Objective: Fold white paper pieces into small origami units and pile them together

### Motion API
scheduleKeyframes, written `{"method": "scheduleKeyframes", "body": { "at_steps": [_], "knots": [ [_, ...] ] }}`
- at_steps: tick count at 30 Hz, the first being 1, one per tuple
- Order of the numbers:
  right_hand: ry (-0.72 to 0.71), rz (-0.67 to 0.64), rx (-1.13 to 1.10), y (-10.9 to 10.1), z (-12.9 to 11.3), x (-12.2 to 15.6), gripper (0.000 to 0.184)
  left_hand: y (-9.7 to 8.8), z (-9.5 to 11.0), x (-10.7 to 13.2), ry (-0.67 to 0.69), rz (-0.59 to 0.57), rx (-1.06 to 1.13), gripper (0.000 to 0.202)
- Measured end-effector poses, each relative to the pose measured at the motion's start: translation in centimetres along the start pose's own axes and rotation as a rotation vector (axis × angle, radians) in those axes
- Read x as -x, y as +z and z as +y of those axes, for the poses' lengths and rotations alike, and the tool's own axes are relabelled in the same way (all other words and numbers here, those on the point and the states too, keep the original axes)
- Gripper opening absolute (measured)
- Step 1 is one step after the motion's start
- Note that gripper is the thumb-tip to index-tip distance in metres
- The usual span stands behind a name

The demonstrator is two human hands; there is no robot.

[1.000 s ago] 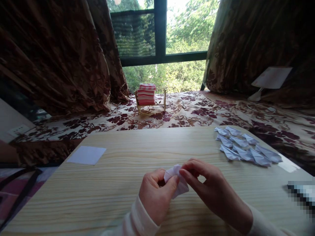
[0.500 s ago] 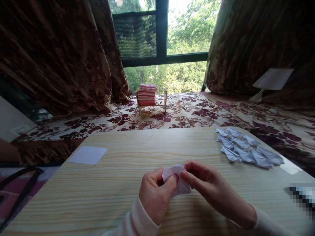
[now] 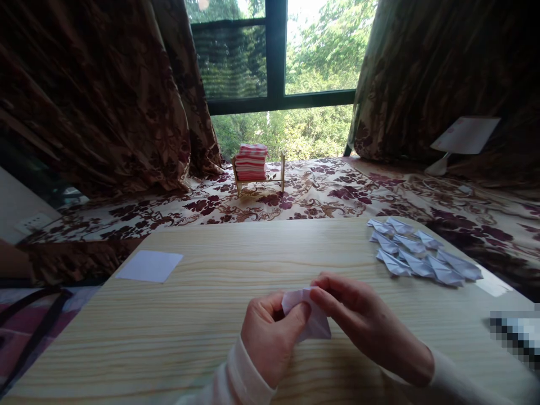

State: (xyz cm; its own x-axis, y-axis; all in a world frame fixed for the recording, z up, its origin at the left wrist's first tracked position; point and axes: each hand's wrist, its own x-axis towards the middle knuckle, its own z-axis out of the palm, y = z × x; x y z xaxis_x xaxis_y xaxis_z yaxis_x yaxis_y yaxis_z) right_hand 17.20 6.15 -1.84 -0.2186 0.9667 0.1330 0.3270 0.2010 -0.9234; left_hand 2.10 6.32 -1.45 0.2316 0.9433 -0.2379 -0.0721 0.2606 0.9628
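Both hands meet low over the wooden table (image 3: 211,315), working a small folded piece of white paper (image 3: 314,326). My left hand (image 3: 270,337) pinches its left side between thumb and curled fingers. My right hand (image 3: 365,326) pinches the top right part with fingertips pressed together. Much of the paper is hidden between the fingers. Cream sleeves cover both wrists.
Several folded white paper pieces (image 3: 422,256) lie in a cluster at the table's right. A flat white square sheet (image 3: 149,265) lies at the far left edge. Beyond the table, a small wooden rack with red-striped cloth (image 3: 253,166) stands on a floral cover before a window and curtains.
The paper has been turned and pressed slightly lower toward the table, my right fingers shifting over its top. Everything else stays where it was.
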Motion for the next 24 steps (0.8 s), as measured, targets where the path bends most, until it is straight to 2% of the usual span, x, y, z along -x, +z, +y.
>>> {"method": "scheduleKeyframes", "body": {
  "at_steps": [7,14,20,24],
  "knots": [
    [0.032,-0.019,-0.068,0.0,0.3,0.0,0.036,-0.7,0.3,-0.3,-0.032,-0.18,-0.086,0.037],
    [0.047,-0.09,-0.044,0.0,0.5,-0.1,0.036,-0.2,-0.3,0.2,-0.008,-0.188,-0.18,0.029],
    [-0.08,-0.199,0.094,-0.4,-0.3,0.2,0.031,0.4,0.0,0.7,-0.013,-0.215,-0.14,0.024],
    [-0.095,-0.148,0.063,0.2,0.0,0.4,0.035,0.5,0.2,0.8,0.009,-0.228,-0.131,0.023]
  ]
}}
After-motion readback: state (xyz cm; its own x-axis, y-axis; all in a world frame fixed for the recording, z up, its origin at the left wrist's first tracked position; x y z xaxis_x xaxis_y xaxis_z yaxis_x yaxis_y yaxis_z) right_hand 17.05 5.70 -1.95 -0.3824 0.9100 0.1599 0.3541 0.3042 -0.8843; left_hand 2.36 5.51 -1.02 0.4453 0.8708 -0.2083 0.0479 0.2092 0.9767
